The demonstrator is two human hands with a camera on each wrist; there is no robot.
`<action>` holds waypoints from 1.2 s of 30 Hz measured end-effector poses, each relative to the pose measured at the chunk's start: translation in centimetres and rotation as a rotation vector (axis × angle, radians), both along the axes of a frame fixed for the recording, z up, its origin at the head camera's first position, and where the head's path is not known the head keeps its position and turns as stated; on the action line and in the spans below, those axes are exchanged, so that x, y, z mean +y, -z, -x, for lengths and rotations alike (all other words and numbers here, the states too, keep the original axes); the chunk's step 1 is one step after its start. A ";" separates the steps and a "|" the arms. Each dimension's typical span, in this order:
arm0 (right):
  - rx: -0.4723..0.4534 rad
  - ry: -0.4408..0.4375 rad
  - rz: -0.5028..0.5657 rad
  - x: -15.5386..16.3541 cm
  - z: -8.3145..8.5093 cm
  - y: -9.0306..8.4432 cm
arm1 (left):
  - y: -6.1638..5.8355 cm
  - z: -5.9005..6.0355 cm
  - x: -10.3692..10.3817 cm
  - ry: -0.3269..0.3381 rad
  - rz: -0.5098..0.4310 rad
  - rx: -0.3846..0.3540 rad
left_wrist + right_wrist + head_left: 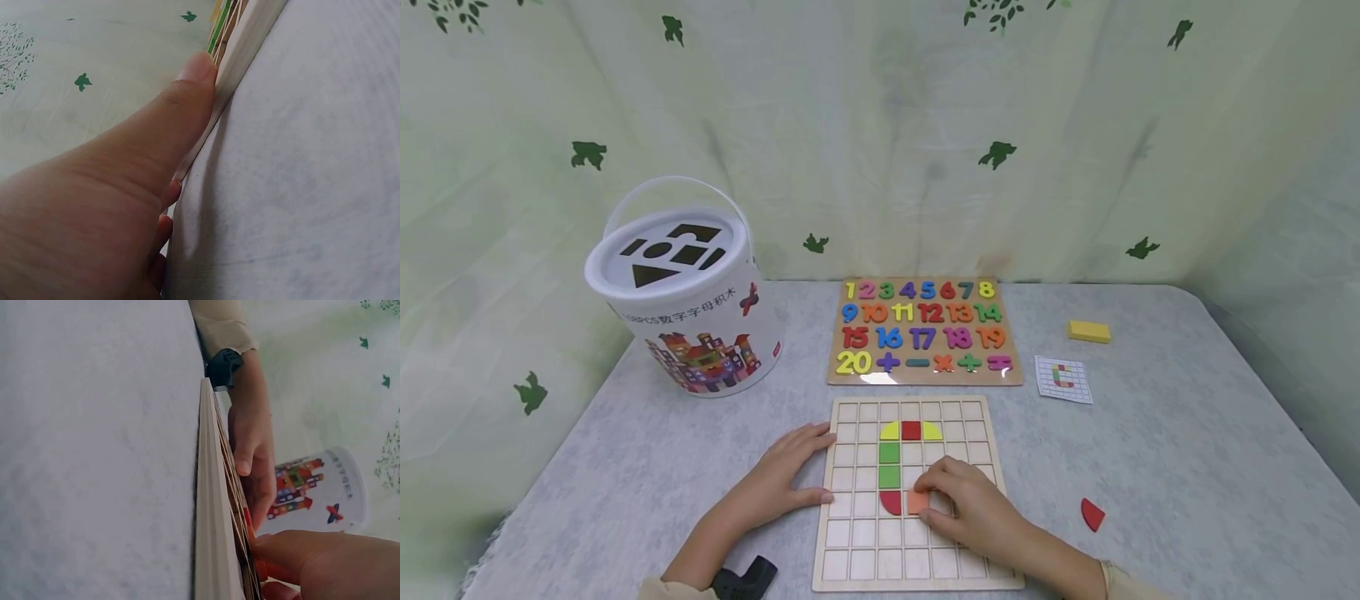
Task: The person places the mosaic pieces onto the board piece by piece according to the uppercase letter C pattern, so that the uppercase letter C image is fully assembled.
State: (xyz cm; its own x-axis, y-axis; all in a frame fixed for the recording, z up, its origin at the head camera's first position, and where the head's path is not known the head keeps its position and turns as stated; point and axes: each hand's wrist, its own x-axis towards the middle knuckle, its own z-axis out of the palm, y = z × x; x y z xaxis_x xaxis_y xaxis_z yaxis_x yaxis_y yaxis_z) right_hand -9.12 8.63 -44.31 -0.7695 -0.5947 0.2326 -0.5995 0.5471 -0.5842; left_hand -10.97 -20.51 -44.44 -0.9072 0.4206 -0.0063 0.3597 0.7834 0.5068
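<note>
A wooden grid board (865,558) lies flat on the table. My left hand (782,479) rests against its left edge with fingers and thumb extended; in the left wrist view the thumb (187,94) touches the board's side. My right hand (973,510) pinches an orange square tile (917,502) over the grid, just right of a red quarter-round tile (891,502). Above that one, two green square tiles (889,465) sit in a column. A yellow quarter-round tile (890,431), a red square tile (911,431) and another yellow quarter-round tile (932,431) form the top row.
Behind the board lies a number puzzle (925,325). A white lidded bucket (700,308) stands at the back left. To the right are a pattern card (1063,379), a yellow block (1088,332) and a loose red quarter-round tile (1092,514).
</note>
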 end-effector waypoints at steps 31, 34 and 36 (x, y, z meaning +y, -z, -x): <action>0.060 0.362 -0.036 10.0 -2.7 -4.1 | -0.1 0.0 0.0 0.012 -0.014 -0.001; -0.007 0.445 -0.085 11.5 -3.2 -3.5 | 0.0 0.0 -0.1 0.014 -0.017 0.001; -0.071 0.494 -0.127 12.5 -3.4 -3.0 | 0.0 0.0 -0.1 0.016 -0.021 0.002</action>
State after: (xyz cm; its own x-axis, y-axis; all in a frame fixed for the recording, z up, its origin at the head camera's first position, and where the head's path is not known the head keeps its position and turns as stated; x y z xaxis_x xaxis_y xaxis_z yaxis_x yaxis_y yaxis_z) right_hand -5.77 21.09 -41.32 -0.9770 -0.1767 0.1189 -0.2130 0.8242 -0.5247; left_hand -10.93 -20.62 -44.46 -0.9002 0.4355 0.0048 0.3736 0.7666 0.5222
